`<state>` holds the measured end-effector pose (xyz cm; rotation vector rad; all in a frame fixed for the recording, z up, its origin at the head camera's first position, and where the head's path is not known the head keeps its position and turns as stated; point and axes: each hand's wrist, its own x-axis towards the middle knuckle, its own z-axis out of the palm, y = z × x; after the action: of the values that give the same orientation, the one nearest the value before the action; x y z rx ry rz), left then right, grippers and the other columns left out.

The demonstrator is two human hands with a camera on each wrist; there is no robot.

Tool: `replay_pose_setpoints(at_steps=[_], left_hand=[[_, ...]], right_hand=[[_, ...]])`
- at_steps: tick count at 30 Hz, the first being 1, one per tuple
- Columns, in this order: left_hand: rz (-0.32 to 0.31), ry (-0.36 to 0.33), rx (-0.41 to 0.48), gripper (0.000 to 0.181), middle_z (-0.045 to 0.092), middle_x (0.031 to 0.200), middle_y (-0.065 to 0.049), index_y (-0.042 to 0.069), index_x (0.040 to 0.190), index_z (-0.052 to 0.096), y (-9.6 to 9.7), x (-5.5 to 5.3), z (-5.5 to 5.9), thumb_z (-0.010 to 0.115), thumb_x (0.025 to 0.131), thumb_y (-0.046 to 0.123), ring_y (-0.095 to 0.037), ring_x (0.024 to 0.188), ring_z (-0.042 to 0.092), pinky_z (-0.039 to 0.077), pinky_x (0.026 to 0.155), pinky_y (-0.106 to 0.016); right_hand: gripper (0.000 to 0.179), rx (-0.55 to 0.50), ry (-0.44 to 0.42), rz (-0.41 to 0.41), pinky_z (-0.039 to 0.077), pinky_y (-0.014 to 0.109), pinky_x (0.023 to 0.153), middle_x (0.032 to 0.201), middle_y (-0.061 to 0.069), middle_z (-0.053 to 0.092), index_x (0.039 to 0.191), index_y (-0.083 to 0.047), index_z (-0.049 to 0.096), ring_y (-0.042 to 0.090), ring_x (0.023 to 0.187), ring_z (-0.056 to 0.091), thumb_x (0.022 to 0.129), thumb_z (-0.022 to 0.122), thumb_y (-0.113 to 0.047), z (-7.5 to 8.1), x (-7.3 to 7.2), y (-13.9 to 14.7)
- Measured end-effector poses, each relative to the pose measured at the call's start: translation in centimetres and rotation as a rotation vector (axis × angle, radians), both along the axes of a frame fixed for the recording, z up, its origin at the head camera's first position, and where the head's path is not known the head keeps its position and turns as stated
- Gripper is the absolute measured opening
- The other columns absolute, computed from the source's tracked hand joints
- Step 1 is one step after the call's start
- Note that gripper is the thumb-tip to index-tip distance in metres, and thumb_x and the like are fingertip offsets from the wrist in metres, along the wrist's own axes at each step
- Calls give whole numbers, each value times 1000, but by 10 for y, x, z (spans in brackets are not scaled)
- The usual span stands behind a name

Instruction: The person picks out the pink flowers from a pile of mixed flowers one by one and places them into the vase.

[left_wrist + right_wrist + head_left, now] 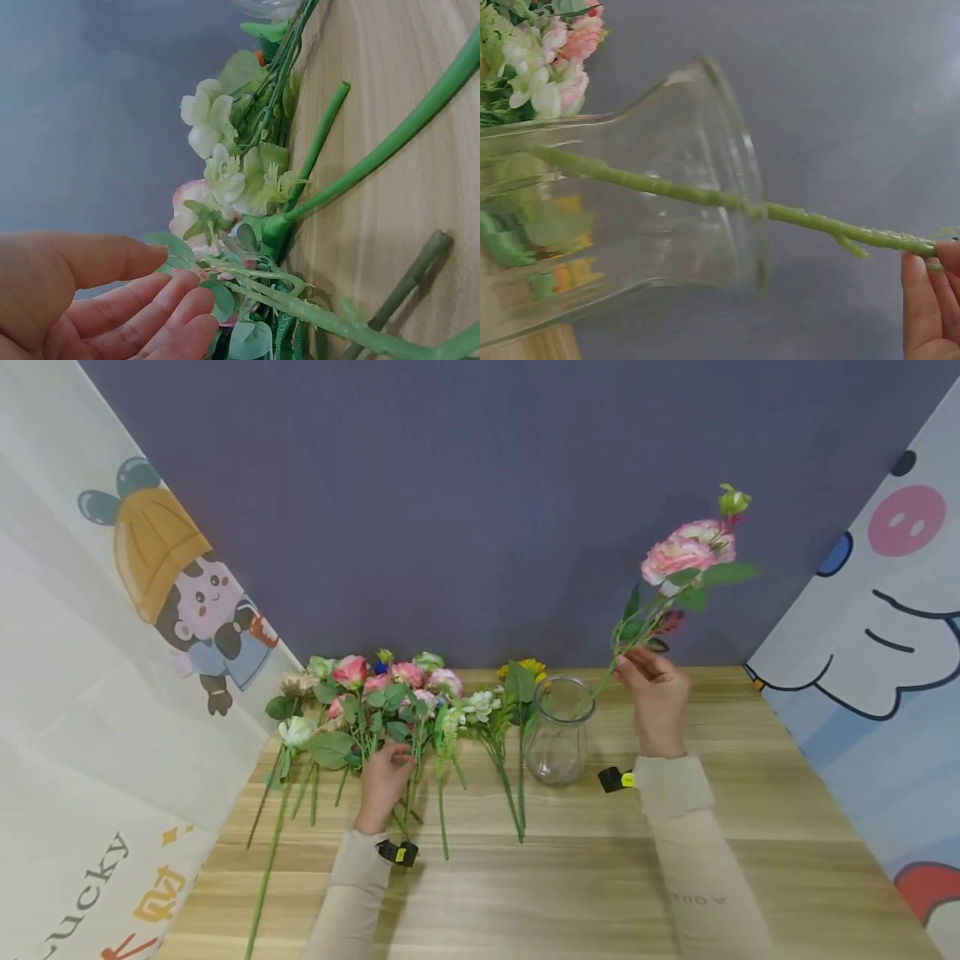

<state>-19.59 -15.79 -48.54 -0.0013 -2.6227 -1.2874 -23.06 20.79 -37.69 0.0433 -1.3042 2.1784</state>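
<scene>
My right hand (660, 697) pinches the green stem (817, 223) of a pink artificial flower (678, 558) between thumb and fingers. Its blooms, bud and leaves rise above the hand, and the stem slants through the mouth of a clear glass vase (557, 747), its lower end inside. Over on the left, my left hand (386, 781) is at the pile of artificial flowers (375, 693). In the left wrist view, its fingers (150, 319) reach loosely forward beside small green leaves (221, 300), with a gap between thumb and fingertips.
White flowers (482, 706) and yellow flowers (531, 668) lie just left of the vase, stems toward the front. One long-stemmed white rose (297, 730) lies at the left of the wooden table (495, 902). A dark partition (480, 510) stands behind.
</scene>
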Motion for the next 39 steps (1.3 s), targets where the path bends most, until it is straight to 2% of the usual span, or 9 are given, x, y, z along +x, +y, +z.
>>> replay_pose_setpoints(at_steps=[9,11,15,20,26,30,34,39], left_hand=[[14,-52,-87,24,70,85,-17,-7,106,67,0,2,-7,65,85,5,-19,57,61,47,52,-30],[16,-73,-78,25,70,84,-16,-6,107,67,0,2,-9,65,85,6,-18,56,60,46,51,-29],[23,-100,-80,27,70,84,-14,-5,108,67,0,1,-12,66,85,7,-19,61,62,47,53,-30],[28,-110,-94,25,70,85,-15,-5,106,67,-2,2,-16,66,85,7,-23,67,64,49,56,-33],[30,-115,-95,20,70,85,-16,-6,103,68,-2,2,-19,61,87,4,-16,55,56,44,51,-28],[40,-103,-109,19,70,86,-16,-5,100,69,-2,3,-21,61,85,2,-21,60,59,46,54,-30],[44,-106,-124,17,70,83,-15,-5,98,69,-2,4,-22,64,84,3,-25,72,64,50,58,-33],[36,-125,-125,13,68,79,-13,-5,93,68,-4,7,-23,66,83,2,-24,67,62,48,55,-32]], right_hand=[[26,31,-109,19,55,20,64,81,2,71,86,-8,68,10,71,67,79,64,17,-9,1,-4],[26,47,-118,16,55,19,65,81,1,71,87,-8,67,9,72,67,79,64,16,-10,0,-5],[24,77,-129,16,54,18,69,81,-1,71,88,-7,69,9,74,67,79,65,15,-14,1,-6],[20,153,-184,-3,54,17,70,79,-5,71,90,-4,69,7,73,67,78,68,12,-20,1,-7],[21,276,-256,-17,51,16,67,77,-10,70,98,8,66,4,70,64,78,71,7,-27,0,-7],[21,351,-293,-17,50,14,66,76,-14,68,99,7,66,2,70,63,79,71,4,-32,0,-6],[22,383,-296,-4,51,13,67,77,-14,67,101,8,66,2,71,63,80,71,3,-35,2,-7],[28,417,-277,17,52,13,68,80,-13,68,108,12,63,1,74,64,82,69,3,-38,5,-8]])
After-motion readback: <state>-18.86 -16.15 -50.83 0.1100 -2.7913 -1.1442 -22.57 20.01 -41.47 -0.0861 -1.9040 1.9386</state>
